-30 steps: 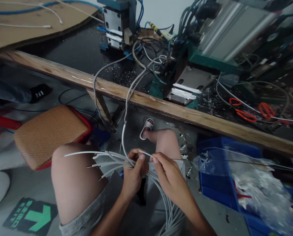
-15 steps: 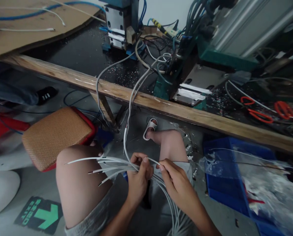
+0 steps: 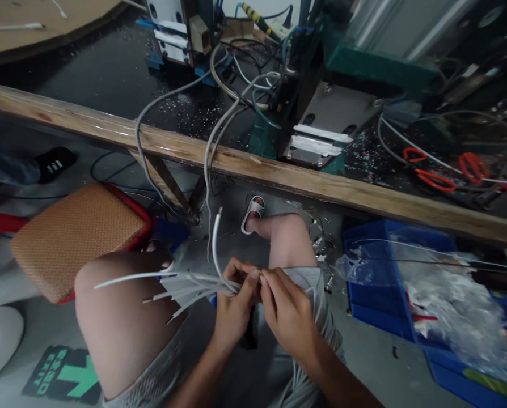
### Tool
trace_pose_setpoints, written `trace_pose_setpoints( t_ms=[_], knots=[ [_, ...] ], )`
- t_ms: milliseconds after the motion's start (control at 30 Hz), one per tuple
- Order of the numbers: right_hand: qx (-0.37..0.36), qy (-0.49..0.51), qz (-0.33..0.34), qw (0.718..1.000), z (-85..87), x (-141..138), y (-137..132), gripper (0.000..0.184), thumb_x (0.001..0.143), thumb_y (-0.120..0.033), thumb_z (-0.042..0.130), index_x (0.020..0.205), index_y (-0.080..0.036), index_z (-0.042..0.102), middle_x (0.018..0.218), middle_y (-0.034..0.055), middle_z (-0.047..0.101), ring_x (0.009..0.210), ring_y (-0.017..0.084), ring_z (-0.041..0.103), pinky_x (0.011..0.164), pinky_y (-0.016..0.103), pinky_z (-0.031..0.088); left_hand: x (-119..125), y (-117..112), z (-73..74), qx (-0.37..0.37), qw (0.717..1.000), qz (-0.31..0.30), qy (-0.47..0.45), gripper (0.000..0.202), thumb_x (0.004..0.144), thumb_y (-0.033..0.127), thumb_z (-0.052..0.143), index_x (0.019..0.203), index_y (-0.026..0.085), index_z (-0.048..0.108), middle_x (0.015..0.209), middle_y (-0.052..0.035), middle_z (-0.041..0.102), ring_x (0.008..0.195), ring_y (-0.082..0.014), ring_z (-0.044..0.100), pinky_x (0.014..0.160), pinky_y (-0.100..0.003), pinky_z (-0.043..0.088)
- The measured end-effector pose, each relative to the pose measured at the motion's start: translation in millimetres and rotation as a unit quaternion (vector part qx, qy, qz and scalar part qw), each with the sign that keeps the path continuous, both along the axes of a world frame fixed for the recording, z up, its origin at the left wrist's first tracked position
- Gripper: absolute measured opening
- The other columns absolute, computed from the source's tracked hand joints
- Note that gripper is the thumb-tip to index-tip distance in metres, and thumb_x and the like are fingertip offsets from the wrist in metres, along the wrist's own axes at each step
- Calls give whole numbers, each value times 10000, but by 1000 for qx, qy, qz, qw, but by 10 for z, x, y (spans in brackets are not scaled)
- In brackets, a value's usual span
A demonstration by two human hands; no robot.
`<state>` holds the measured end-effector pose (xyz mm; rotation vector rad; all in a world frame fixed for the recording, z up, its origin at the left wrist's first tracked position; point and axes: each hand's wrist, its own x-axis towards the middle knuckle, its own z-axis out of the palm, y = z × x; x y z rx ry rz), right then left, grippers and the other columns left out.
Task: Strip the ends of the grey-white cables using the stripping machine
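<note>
My left hand (image 3: 235,300) is closed round a bundle of thin white cables (image 3: 194,283), whose cut ends fan out to the left over my thigh. One cable curves upward from the fist, its stripped tip pointing at the bench. Thumb and forefinger of my right hand (image 3: 285,306) are pinched against the left thumb. Between these fingertips a small cable end seems to be held, mostly hidden. The rest of the bundle hangs down below my hands across my lap.
Ahead runs a black bench with a wooden edge (image 3: 172,141), bearing two presses and orange-handled scissors (image 3: 434,178). A blue bin (image 3: 376,283) with plastic scraps stands at the right. A woven-top stool (image 3: 81,238) is at the left.
My right hand has moved left along the cable until its fingertips meet my left hand's. The view has shifted slightly, so the bench sits higher and further left.
</note>
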<state>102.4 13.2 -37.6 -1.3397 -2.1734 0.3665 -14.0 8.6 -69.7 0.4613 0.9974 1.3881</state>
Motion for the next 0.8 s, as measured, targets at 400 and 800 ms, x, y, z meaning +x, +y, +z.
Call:
trace_pose_setpoints(
  t_ms=[400,800],
  knots=[
    [-64,4,5,998,-115,21,49,287,1079,-171,314,964,-170,577,808,53,639,733,163,641,664,266,463,163,-52,-54,-63,996,64,10,318,842,416,747,755,188,544,634,63,499,558,-67,413,535,-152,376],
    [-102,57,17,993,-266,-39,105,279,1049,-143,333,959,-169,597,848,77,665,780,182,648,725,274,494,187,-33,-128,-106,984,137,37,250,774,326,746,711,181,552,628,51,557,570,-80,467,554,-179,390]
  ],
)
